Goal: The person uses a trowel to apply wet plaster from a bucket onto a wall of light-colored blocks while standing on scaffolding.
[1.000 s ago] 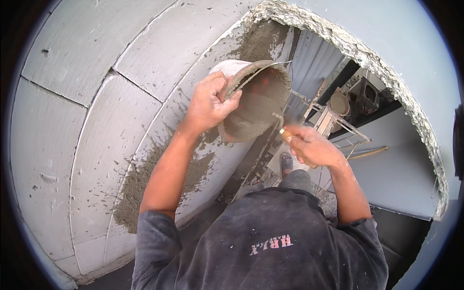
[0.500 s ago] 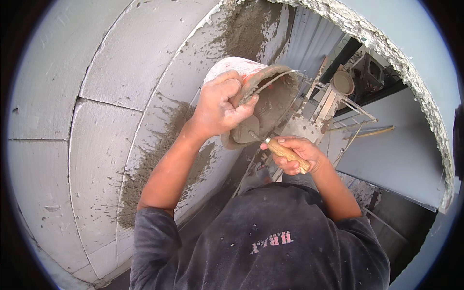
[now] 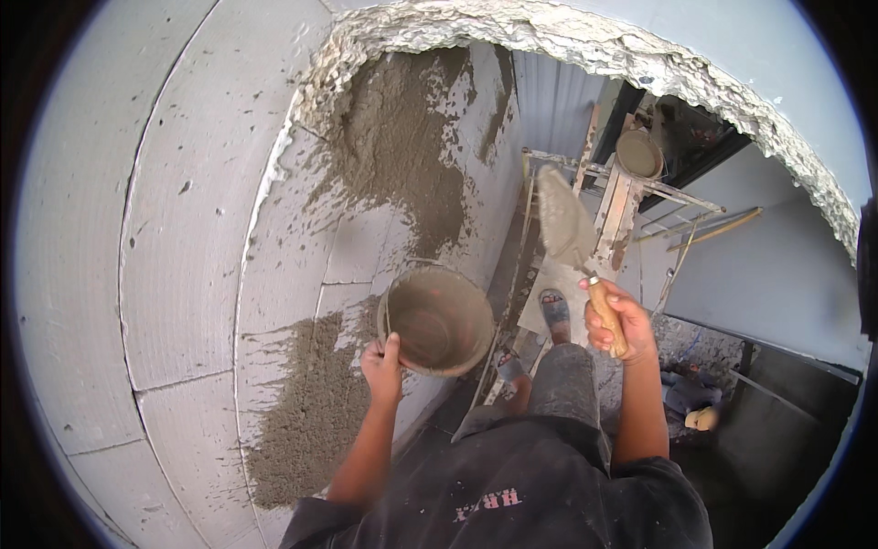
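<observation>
My left hand (image 3: 382, 366) grips the near-left rim of a bucket (image 3: 434, 320), its thumb over the edge. The bucket's mouth faces up, and grey mortar coats its inside. In my right hand (image 3: 622, 322) is the wooden handle of a trowel (image 3: 565, 220), its blade pointing up and away, smeared with mortar. Beside the bucket, on the block wall to the left, are wet mortar patches: a lower one (image 3: 306, 421) and a thick upper one (image 3: 398, 137).
A jagged broken edge (image 3: 585, 37) arches overhead. Ahead stands scaffolding with planks (image 3: 615, 215) and a second bucket (image 3: 638, 154) on it. My sandalled feet (image 3: 554, 309) stand on a board. Lower right, a person's arm or clothing (image 3: 690, 393) shows, unclear.
The bucket has gone from tipped and raised to lower and upright, left hand still on its rim. The trowel has come out of it and swung right, blade up. The view has shifted.
</observation>
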Demonstrator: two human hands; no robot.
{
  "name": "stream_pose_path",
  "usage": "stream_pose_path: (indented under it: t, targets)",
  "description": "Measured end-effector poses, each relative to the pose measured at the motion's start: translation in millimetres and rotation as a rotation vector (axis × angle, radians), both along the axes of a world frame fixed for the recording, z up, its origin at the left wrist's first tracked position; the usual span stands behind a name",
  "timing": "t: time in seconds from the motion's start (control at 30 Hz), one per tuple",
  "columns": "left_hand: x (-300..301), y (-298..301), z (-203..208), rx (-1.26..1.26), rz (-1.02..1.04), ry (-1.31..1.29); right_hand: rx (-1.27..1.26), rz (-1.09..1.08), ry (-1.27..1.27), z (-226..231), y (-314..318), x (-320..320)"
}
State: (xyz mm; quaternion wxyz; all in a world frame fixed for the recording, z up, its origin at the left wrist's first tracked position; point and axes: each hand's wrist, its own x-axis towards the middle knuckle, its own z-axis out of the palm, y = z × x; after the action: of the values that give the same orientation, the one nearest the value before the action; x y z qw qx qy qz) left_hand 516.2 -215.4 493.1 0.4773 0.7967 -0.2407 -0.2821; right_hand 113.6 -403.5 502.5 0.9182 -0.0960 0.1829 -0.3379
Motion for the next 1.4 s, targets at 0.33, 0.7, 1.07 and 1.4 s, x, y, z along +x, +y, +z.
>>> stream_pose_path:
  t: [0.33,0.7,1.07,1.4]
  targets:
    - [-2,192,2,0.427,0.348,-0.060,-0.209,-1.403,0.912,-135,-153,14]
    - [-35,183,10,0.250,0.459,0.071,-0.501,-0.269,0.403,1,-59,361]
    - [-23,32,-46,0.158,-0.364,0.062,-0.852,0.147,1.105,-138,-21,143]
    - [-89,-135,-97,0.103,-1.095,-0.046,-0.639,-0.059,1.414,-134,16,-3]
